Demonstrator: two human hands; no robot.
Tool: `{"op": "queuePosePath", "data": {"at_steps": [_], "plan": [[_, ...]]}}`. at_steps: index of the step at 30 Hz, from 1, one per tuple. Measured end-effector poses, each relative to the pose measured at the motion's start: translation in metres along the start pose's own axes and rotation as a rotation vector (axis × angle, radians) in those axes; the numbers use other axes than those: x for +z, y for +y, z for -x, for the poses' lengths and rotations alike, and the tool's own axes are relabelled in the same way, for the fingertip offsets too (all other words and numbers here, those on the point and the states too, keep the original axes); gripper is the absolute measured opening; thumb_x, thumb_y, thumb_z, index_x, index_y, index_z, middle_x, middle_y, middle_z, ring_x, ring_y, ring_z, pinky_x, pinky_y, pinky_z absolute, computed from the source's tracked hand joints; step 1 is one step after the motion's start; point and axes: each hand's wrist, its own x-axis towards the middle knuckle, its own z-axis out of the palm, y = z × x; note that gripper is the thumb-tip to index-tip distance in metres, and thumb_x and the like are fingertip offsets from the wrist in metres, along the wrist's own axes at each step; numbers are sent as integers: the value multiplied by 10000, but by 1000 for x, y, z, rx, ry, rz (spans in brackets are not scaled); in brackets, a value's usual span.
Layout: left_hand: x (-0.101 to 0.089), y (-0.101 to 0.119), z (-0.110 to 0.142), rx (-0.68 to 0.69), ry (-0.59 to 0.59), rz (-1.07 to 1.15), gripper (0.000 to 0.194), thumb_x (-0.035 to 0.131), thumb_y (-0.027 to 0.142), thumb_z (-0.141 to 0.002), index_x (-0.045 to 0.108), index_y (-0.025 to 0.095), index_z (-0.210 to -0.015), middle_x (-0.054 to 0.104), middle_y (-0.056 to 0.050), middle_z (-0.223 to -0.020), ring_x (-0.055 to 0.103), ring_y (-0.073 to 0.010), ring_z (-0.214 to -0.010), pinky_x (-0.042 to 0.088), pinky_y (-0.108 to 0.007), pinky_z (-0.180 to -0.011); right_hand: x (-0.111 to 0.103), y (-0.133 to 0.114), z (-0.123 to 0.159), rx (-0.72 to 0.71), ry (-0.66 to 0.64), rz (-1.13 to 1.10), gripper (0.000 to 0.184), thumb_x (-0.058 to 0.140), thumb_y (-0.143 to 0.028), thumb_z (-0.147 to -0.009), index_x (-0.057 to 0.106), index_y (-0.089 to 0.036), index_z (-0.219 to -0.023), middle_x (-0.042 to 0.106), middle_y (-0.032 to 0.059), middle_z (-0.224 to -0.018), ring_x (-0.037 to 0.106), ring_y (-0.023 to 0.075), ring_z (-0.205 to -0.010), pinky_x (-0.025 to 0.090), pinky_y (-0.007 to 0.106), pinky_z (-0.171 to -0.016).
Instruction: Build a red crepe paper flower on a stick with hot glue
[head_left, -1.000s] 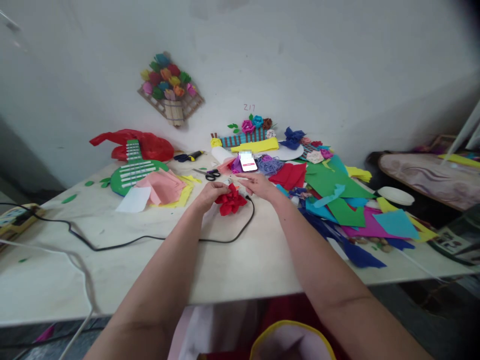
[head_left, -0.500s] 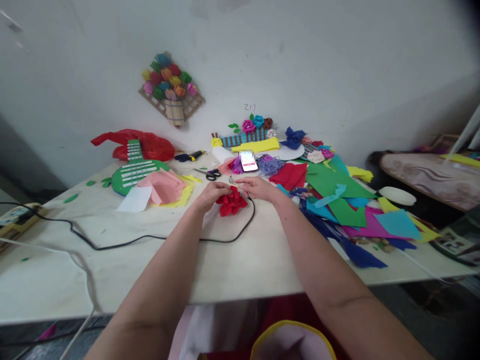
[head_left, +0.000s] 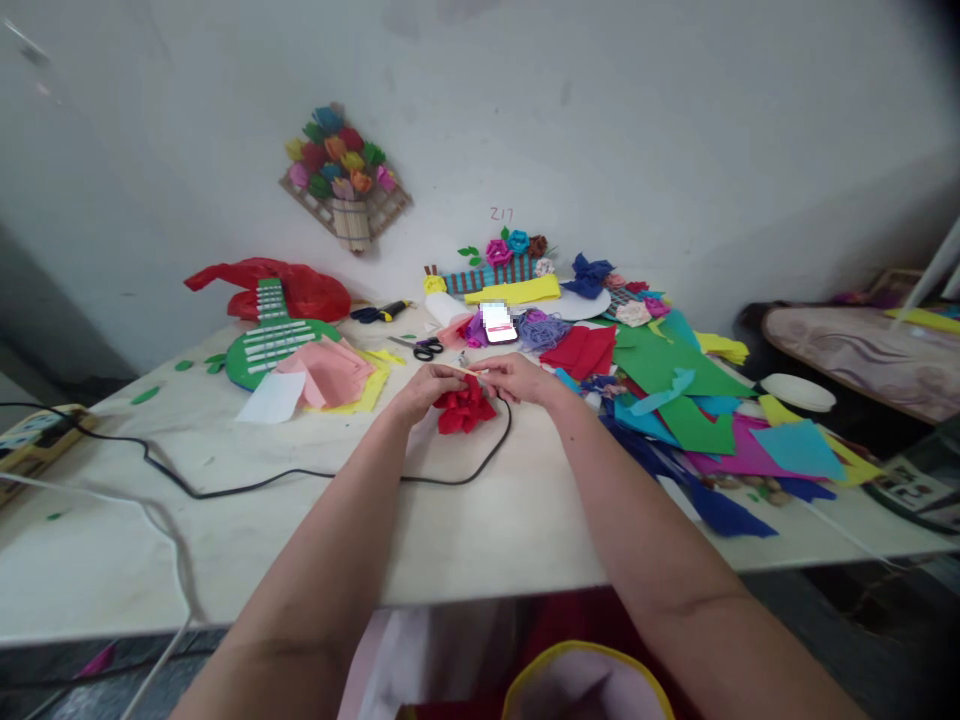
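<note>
1 red flower (head_left: 466, 407), mid-table (head_left: 480, 530). My left hand (head_left: 431, 389), its 10 o'clock, pinches it; my right hand (head_left: 515, 378), 2 o'clock, fingers bent by 1 thin stick (head_left: 466, 371), grip: can't tell. 1 phone (head_left: 499, 325) at 1 o'clock, 1 pair of scissors (head_left: 428, 349) at 11.

Bench: pale-topped, spread out in front of me (head_left: 480, 545)
Phone: my landmark, lit, towards the far side (head_left: 501, 330)
Scissors: black-handled, left of the phone (head_left: 428, 349)
Green guitar shape: well left of the phone, beside pink paper (head_left: 238, 355) (head_left: 327, 375)
Purple yarn: just right of the phone (head_left: 545, 333)
Coloured sheets: a loose pile, right of the phone and nearer me (head_left: 701, 432)
Black cable: runs nearer me than the phone (head_left: 247, 487)
</note>
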Motion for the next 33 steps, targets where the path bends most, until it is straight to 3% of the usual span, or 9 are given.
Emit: {"op": "queuePosePath", "data": {"at_steps": [8, 14, 18, 24, 29, 33], "plan": [[-1, -1, 0, -9, 10, 15, 234, 702, 241, -514, 751, 134, -716, 686, -45, -621, 579, -126, -535, 419, -226, -534, 2, -2, 1, -12, 15, -40, 438, 610, -214, -851, 608, -136, -1282, 539, -63, -502, 370, 53, -413, 275, 192, -420], [-2, -3, -1, -4, -1, 23, 246, 700, 238, -514, 754, 127, -728, 689, -50, -625, 583, -131, -538, 427, -230, -541, 4, -10, 6, 16, 8, 9, 278, 589, -176, -837, 716, -122, -1078, 548, -44, -536, 412, 61, -438, 299, 191, -435], [-2, -3, -2, -13, 6, 36, 240, 702, 237, -509, 750, 124, -715, 687, -52, -617, 578, -132, -526, 413, -229, -522, 3, -11, 6, 39, 20, 94, 360, 538, -226, -874, 683, -146, -1194, 539, -55, -519, 352, 56, -388, 267, 194, -402], [-2, -4, -3, -12, 16, 76, 216, 712, 225, -503, 744, 124, -691, 683, -49, -600, 563, -124, -503, 387, -223, -499, 2, -3, 0, -107, 76, 145, 330, 589, -218, -849, 722, -116, -1133, 488, -62, -494, 409, 68, -481, 359, 199, -511], [-3, -7, -4, -3, 18, 131, 213, 726, 232, -490, 740, 118, -669, 682, -57, -591, 567, -131, -497, 403, -234, -510, 3, 6, -5, -190, 96, 198, 316, 580, -213, -844, 737, -145, -1109, 606, -30, -585, 487, 89, -531, 419, 221, -562], [-2, -9, -5, 3, 29, 194, 233, 752, 262, -476, 737, 111, -654, 704, -82, -641, 613, -165, -562, 452, -257, -561, 3, 14, -9, -281, 126, 245, 293, 602, -245, -835, 753, -198, -1082, 715, 0, -712, 633, 150, -712, 485, 247, -654]]}}
